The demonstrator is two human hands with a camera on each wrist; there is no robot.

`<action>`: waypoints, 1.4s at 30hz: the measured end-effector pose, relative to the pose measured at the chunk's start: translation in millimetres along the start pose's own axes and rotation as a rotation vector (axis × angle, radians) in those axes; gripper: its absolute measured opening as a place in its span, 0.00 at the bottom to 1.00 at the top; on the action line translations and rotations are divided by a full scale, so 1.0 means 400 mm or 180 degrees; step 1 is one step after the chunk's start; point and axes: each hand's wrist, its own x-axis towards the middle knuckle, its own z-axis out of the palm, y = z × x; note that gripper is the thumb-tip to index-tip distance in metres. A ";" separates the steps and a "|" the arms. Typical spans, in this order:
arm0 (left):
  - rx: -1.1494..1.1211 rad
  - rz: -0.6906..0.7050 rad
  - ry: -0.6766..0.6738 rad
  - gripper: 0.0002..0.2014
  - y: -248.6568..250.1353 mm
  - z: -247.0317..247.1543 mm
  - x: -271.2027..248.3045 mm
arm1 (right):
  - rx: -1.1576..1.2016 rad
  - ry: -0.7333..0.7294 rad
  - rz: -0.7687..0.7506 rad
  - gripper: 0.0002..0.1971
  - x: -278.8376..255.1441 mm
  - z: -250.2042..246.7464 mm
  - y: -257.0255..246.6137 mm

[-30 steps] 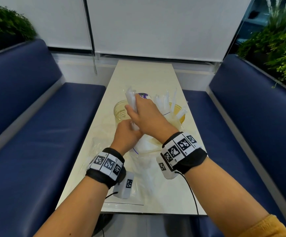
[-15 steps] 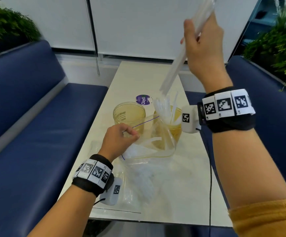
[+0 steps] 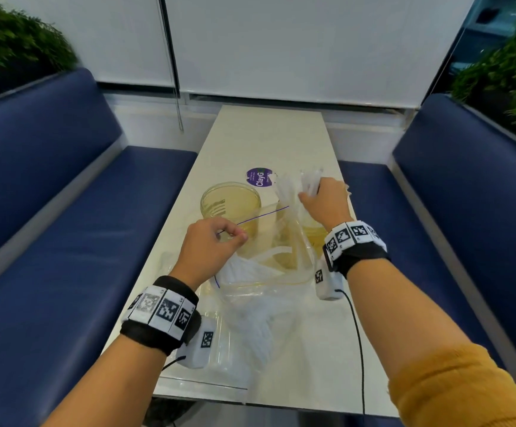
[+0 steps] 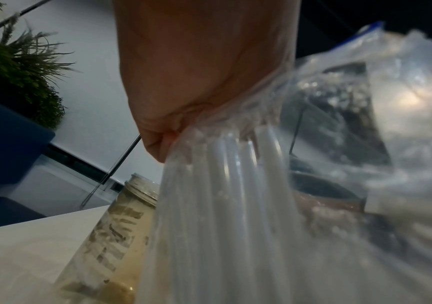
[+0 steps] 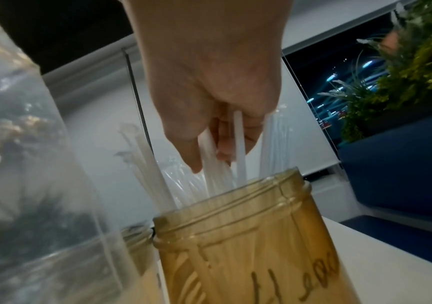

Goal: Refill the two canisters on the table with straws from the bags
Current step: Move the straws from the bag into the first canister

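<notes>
Two amber see-through canisters stand mid-table. The left canister [image 3: 231,201] [image 4: 111,232] looks empty. The right canister [image 3: 310,232] [image 5: 251,242] holds several white straws [image 3: 287,188] [image 5: 217,181]. My right hand [image 3: 324,200] [image 5: 209,98] is above its mouth, its fingers curled round a bunch of straws whose lower ends are inside it. My left hand [image 3: 212,245] [image 4: 199,67] pinches the rim of a clear zip bag [image 3: 269,269] [image 4: 300,205] with white straws inside, holding it open beside the canisters.
A purple round sticker [image 3: 259,177] lies behind the canisters. Another clear bag [image 3: 235,349] lies flat near the table's front edge. Blue benches [image 3: 65,241] flank the narrow white table [image 3: 269,134]; plants stand behind both.
My right hand pulled a bunch of straws from the bag, lifted it high, then came down to the right canister. My left hand kept hold of the bag's rim.
</notes>
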 end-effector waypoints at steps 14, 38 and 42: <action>-0.0076 0.0013 -0.0066 0.06 0.018 -0.007 -0.003 | -0.1106 -0.0250 -0.1453 0.22 0.076 -0.041 -0.034; 0.0290 0.0334 -0.0824 0.31 0.019 -0.083 -0.026 | -0.1688 -0.2704 -0.0886 0.26 -0.272 -0.069 -0.281; 0.0152 0.0340 -0.0780 0.31 0.004 -0.080 -0.031 | -0.0901 -0.2763 -0.0819 0.35 -0.284 0.004 -0.254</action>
